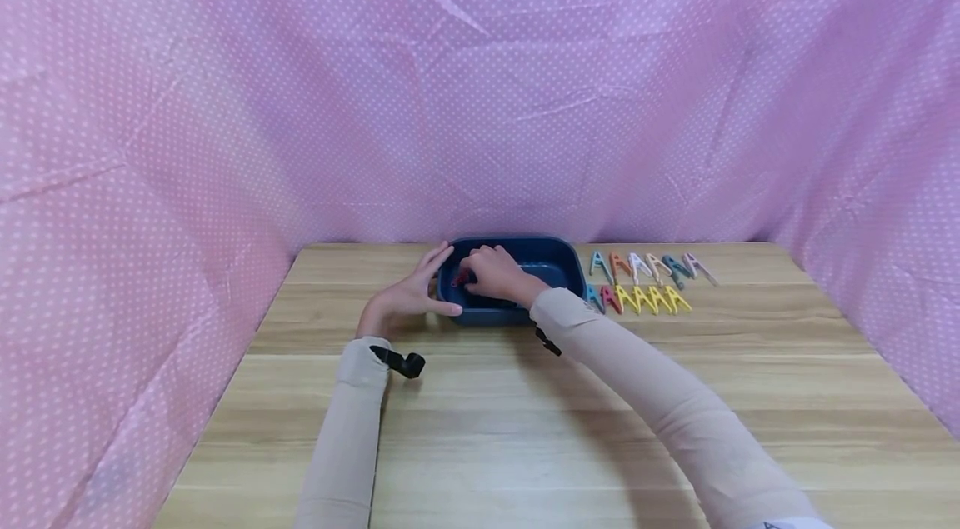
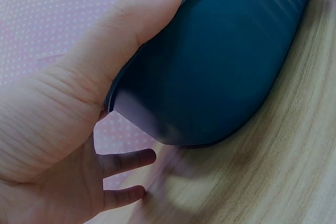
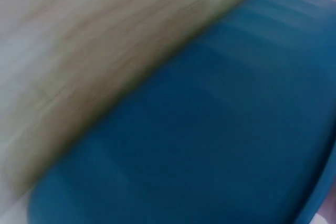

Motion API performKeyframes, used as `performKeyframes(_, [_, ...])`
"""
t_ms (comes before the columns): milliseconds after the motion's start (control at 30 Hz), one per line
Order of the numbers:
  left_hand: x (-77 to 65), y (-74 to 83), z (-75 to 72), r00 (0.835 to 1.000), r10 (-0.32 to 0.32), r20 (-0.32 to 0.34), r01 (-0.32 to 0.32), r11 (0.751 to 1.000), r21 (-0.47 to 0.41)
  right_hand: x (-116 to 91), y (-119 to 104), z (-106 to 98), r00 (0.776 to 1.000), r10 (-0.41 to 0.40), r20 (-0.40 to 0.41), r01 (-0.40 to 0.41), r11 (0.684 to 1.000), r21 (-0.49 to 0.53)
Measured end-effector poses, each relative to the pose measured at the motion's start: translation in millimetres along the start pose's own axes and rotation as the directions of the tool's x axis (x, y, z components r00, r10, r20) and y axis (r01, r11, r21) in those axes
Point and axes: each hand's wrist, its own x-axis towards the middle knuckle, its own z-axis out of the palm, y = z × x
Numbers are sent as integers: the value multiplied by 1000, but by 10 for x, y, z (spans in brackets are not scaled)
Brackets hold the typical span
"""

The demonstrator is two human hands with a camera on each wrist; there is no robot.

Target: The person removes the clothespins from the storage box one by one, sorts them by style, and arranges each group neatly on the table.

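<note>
A dark blue basin (image 1: pixel 553 244) sits near the back of the table. My left hand (image 1: pixel 408 292) spans its left end with fingers spread, and in the left wrist view the thumb (image 2: pixel 157 11) lies along the rim of the basin (image 2: pixel 220 66). Reaching over the front wall, my right hand (image 1: pixel 497 272) is down inside the basin, with curled fingers pinching a dark red clothespin (image 1: pixel 461 278) near the left wall. The hand partly covers the clothespin. In the right wrist view only the basin's outer wall (image 3: pixel 199 119) and blurred wood show, not the fingers.
Right of the basin, clothespins lie in two rows: a back row with an orange clothespin (image 1: pixel 619 264) and a white clothespin (image 1: pixel 638 265), and a front row with several yellow clothespins (image 1: pixel 658 300). A pink dotted curtain (image 1: pixel 480 137) encloses the wooden table (image 1: pixel 465 429).
</note>
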Motion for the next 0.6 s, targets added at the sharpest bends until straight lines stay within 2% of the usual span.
performKeyframes(367, [-11, -5, 5, 1000, 7, -6, -7, 1000, 10, 9, 29, 53, 994, 109, -10, -109, 994, -14])
performKeyframes(600, [-3, -22, 6, 1000, 9, -11, -9, 1000, -7, 50, 13, 73, 990, 142, -11, -143, 987, -77])
